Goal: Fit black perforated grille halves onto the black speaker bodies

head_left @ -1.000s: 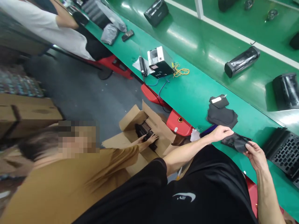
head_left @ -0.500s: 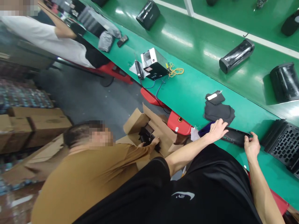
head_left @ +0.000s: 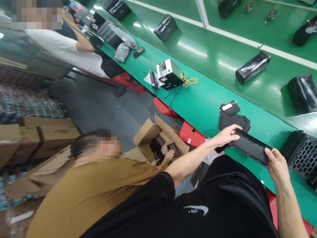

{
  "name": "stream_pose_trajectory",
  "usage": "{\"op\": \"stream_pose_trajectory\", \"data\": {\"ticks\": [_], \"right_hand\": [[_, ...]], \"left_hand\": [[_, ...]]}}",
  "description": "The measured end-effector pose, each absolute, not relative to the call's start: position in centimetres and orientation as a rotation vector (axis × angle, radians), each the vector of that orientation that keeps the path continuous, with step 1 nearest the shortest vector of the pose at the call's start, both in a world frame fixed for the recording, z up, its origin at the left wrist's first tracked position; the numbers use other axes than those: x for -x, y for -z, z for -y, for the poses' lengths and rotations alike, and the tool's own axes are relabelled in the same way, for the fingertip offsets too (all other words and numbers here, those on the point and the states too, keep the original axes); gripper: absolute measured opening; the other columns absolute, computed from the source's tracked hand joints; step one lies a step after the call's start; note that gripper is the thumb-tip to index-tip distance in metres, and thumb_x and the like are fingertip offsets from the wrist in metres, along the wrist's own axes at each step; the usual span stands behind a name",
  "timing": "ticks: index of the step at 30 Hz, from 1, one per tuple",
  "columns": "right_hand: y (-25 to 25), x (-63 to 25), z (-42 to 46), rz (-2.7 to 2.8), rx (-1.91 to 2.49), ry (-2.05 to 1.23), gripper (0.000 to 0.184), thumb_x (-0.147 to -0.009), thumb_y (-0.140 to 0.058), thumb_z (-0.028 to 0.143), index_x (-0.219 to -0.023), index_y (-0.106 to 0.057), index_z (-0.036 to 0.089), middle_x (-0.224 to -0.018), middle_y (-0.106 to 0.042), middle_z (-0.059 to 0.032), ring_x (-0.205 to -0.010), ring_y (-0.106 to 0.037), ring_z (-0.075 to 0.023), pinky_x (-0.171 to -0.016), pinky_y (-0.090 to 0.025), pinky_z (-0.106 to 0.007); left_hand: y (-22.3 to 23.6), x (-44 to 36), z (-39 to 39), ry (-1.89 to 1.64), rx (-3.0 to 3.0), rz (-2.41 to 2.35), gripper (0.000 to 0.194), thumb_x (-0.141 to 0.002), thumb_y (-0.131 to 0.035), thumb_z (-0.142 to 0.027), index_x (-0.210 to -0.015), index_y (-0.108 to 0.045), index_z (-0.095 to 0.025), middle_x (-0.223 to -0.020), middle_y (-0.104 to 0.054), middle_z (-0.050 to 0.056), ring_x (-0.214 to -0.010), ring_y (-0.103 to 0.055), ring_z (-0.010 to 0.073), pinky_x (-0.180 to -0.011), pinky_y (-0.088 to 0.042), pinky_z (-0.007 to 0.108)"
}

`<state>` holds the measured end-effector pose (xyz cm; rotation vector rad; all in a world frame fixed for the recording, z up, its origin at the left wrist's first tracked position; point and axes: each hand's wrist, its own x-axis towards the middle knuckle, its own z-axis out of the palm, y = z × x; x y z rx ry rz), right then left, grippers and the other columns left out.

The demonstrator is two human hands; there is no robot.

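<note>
A long black rectangular panel (head_left: 251, 145) is held between my two hands, tilted over the near edge of the green bench. My left hand (head_left: 228, 134) pinches its left end with thumb and fingers. At the other end my right hand (head_left: 277, 161) grips the corner, its thumb on the upper face. Beside my right hand stands a stack of black perforated grilles (head_left: 303, 157). Black fabric sheets (head_left: 234, 122) lie just beyond the panel, with a white-handled tool (head_left: 229, 105) on top. A dark flat piece (head_left: 221, 148) is partly hidden below my left wrist.
A co-worker in a brown top (head_left: 99, 195) bends over an open cardboard box (head_left: 146, 132) to my left. A black-and-white device (head_left: 169, 74) with a yellow cord stands on the bench (head_left: 208, 99). Black speaker housings (head_left: 254, 67) sit on the green line behind.
The panel has come up from the bench and tilted, its broad face now showing. Both hands have tightened on its ends. The view has shifted slightly, and the co-worker's hand in the box has moved.
</note>
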<state>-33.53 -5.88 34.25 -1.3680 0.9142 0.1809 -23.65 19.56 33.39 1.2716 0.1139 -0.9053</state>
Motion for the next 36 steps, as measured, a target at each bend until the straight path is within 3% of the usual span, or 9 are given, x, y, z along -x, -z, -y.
{"op": "stream_pose_trajectory", "data": {"ticks": [5, 10, 12, 14, 17, 21, 27, 33, 36], "right_hand": [[-36.9, 34.1, 6.7, -0.942, 1.301, -0.158, 0.064, -0.051, -0.102, 0.062, -0.080, -0.061, 0.022, -0.069, -0.065, 0.0038, -0.055, -0.056, -0.0118, -0.052, -0.047, -0.024], [-39.5, 34.8, 6.8, -0.954, 1.244, -0.083, 0.065, -0.049, -0.106, 0.050, -0.090, -0.064, 0.023, -0.071, -0.066, 0.0055, -0.059, -0.060, -0.0117, -0.053, -0.047, -0.021], [-40.1, 34.9, 6.7, -0.981, 1.254, -0.071, 0.067, -0.046, -0.106, 0.050, -0.088, -0.061, 0.024, -0.066, -0.063, 0.0072, -0.052, -0.055, -0.0103, -0.044, -0.038, -0.020], [-40.4, 35.1, 6.7, -1.005, 1.288, -0.063, 0.067, -0.048, -0.105, 0.054, -0.086, -0.059, 0.024, -0.058, -0.053, 0.0106, -0.043, -0.039, -0.0064, -0.037, -0.021, -0.020], [-40.4, 35.4, 7.0, -1.002, 1.326, -0.043, 0.065, -0.053, -0.103, 0.059, -0.085, -0.059, 0.024, -0.053, -0.042, 0.0130, -0.041, -0.021, -0.0040, -0.037, -0.007, -0.023], [-40.1, 36.0, 7.8, -0.977, 1.293, -0.018, 0.063, -0.054, -0.103, 0.053, -0.095, -0.066, 0.023, -0.062, -0.054, 0.0101, -0.043, -0.029, -0.0050, -0.038, -0.018, -0.022], [-40.3, 36.5, 8.6, -0.955, 1.304, 0.013, 0.056, -0.057, -0.101, 0.050, -0.095, -0.069, 0.023, -0.077, -0.067, 0.0046, -0.061, -0.059, -0.0124, -0.054, -0.048, -0.022], [-41.0, 36.0, 8.7, -0.994, 1.260, 0.019, 0.057, -0.053, -0.103, 0.045, -0.093, -0.070, 0.023, -0.079, -0.070, 0.0042, -0.064, -0.062, -0.0125, -0.059, -0.052, -0.022], [-41.1, 35.7, 8.9, -1.001, 1.267, 0.022, 0.055, -0.055, -0.103, 0.046, -0.092, -0.069, 0.023, -0.074, -0.068, 0.0049, -0.060, -0.059, -0.0112, -0.050, -0.044, -0.020]], "left_hand": [[-35.6, 23.9, -19.3, 0.968, -1.154, -0.051, 0.073, -0.077, -0.081, -0.027, -0.145, -0.055, -0.030, -0.090, -0.063, -0.002, -0.064, -0.061, 0.0108, -0.056, -0.045, 0.019], [-36.4, 24.2, -18.2, 0.857, -1.134, -0.084, 0.051, -0.082, -0.077, -0.033, -0.131, -0.066, -0.021, -0.089, -0.062, -0.001, -0.071, -0.057, 0.0116, -0.065, -0.045, 0.022], [-36.6, 24.4, -17.8, 0.824, -1.146, -0.086, 0.048, -0.082, -0.076, -0.034, -0.127, -0.068, -0.019, -0.086, -0.061, -0.001, -0.072, -0.054, 0.0116, -0.066, -0.042, 0.023], [-36.9, 24.5, -17.5, 0.826, -1.144, -0.072, 0.048, -0.081, -0.075, -0.033, -0.126, -0.068, -0.019, -0.082, -0.057, -0.003, -0.069, -0.050, 0.0110, -0.065, -0.038, 0.023], [-37.6, 24.6, -17.3, 0.832, -1.137, -0.052, 0.047, -0.079, -0.075, -0.029, -0.125, -0.069, -0.018, -0.075, -0.051, -0.005, -0.065, -0.043, 0.0098, -0.063, -0.033, 0.022], [-38.3, 24.6, -17.0, 0.840, -1.069, -0.083, 0.047, -0.078, -0.074, -0.027, -0.124, -0.068, -0.017, -0.076, -0.052, -0.005, -0.062, -0.043, 0.0090, -0.060, -0.032, 0.022], [-38.5, 24.7, -16.6, 0.876, -1.025, -0.064, 0.054, -0.075, -0.072, -0.021, -0.128, -0.065, -0.018, -0.079, -0.055, -0.004, -0.063, -0.046, 0.0095, -0.061, -0.034, 0.022], [-38.7, 24.6, -16.2, 0.881, -1.027, -0.050, 0.055, -0.076, -0.070, -0.023, -0.130, -0.064, -0.018, -0.085, -0.057, -0.002, -0.068, -0.047, 0.0111, -0.064, -0.036, 0.023], [-38.7, 24.6, -16.0, 0.866, -1.078, -0.019, 0.058, -0.074, -0.069, -0.020, -0.131, -0.065, -0.018, -0.083, -0.054, -0.003, -0.068, -0.043, 0.0106, -0.064, -0.033, 0.023]]}}
